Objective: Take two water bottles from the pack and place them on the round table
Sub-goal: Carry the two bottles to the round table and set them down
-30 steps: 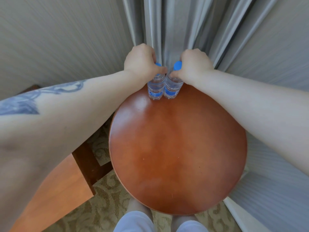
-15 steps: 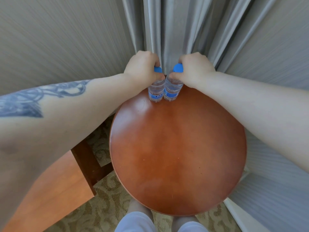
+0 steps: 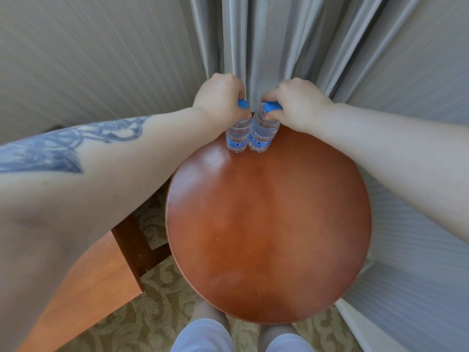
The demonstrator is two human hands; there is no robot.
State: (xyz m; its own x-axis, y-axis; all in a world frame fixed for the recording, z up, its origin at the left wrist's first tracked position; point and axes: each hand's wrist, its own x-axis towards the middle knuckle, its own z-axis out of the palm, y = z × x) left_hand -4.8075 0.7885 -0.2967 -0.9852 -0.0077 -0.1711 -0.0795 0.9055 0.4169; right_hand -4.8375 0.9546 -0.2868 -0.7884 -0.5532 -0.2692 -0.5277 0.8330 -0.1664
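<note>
Two small clear water bottles with blue caps and blue labels stand upright, side by side and touching, at the far edge of the round reddish-brown wooden table [image 3: 269,224]. My left hand [image 3: 219,97] is closed around the neck of the left bottle [image 3: 237,137]. My right hand [image 3: 295,102] grips the neck and cap of the right bottle [image 3: 261,135]. Both forearms reach across the table top. The bottle pack is not in view.
Grey curtains [image 3: 266,47] hang directly behind the bottles, with striped walls on both sides. A wooden piece of furniture [image 3: 101,270] stands low at the left beside the table. Patterned carpet [image 3: 157,301] covers the floor, and my legs show below the table's near edge.
Both hands and the two bottles have shifted slightly farther back on the table. The bottles stay upright and together, still held.
</note>
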